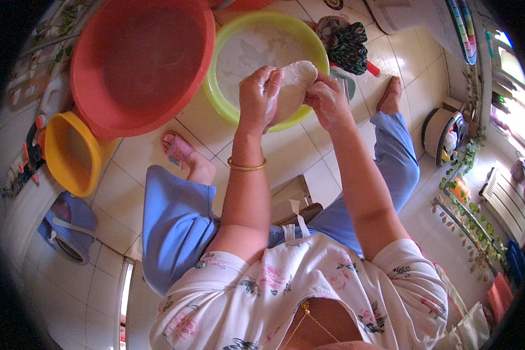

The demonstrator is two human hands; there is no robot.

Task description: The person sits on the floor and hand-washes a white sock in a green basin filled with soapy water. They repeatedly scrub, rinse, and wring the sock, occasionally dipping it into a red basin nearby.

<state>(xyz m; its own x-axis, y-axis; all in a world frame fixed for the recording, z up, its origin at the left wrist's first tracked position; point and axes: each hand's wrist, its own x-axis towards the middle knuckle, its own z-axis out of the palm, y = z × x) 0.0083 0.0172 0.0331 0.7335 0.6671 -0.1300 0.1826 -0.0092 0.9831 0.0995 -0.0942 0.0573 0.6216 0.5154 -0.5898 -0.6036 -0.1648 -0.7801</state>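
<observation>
Over a yellow-green plastic basin [323, 48] of sudsy water [232, 57], I hold a pale, flat, sole-shaped piece [295, 87], which looks like a shoe insole. White lather coats its upper end. My left hand [258, 94] grips its left edge, with suds on the fingers and a gold bangle [246, 165] on the wrist. At the upper right edge, the fingers of my right hand [330, 98] pinch the same piece. The underside of the piece is hidden from view.
A large red basin [197, 87] stands left of the yellow-green one, with a yellow tub [94, 170] below it. Farther down sits a blue mop bucket [76, 218]. Dark patterned cloth [350, 48] lies right of the suds. Trailing plants [468, 214] line the right side.
</observation>
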